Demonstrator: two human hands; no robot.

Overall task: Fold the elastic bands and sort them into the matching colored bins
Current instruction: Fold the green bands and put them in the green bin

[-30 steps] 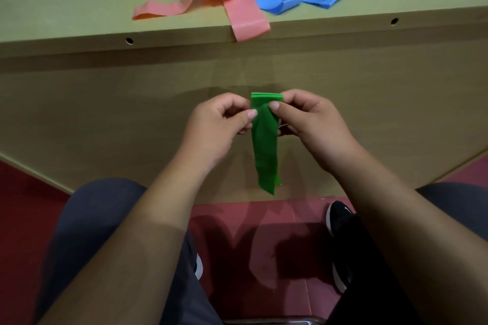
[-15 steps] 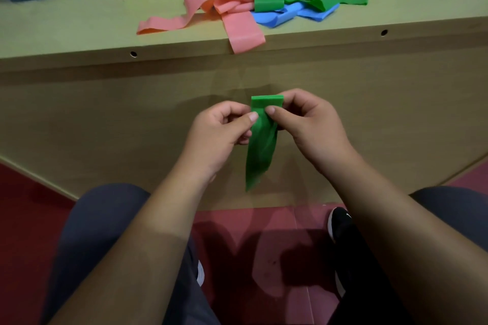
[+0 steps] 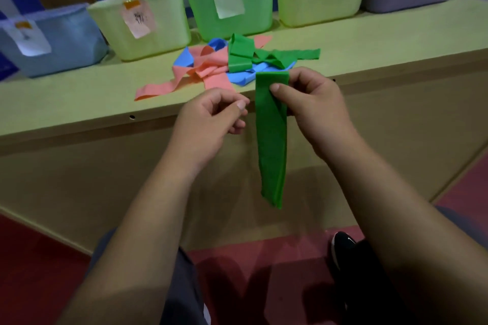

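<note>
Band (image 3: 272, 140) (green), folded into a narrow strip, hangs in front of the near edge of the table (image 3: 79, 103), pinched at its top fold between thumb and fingers of the right hand (image 3: 314, 108). Left hand (image 3: 211, 119) sits just left of it, not touching, fingers curled with thumb against forefinger, holding nothing.

Progress: this band looks nearly ready for the green bin (image 3: 229, 5) at the far side. Pile (image 3: 227, 66) of pink, blue and green bands lies unfolded on the table, so most work remains.

Change from half a second ago: both hands pinched the top then; left hand has let go.
</note>
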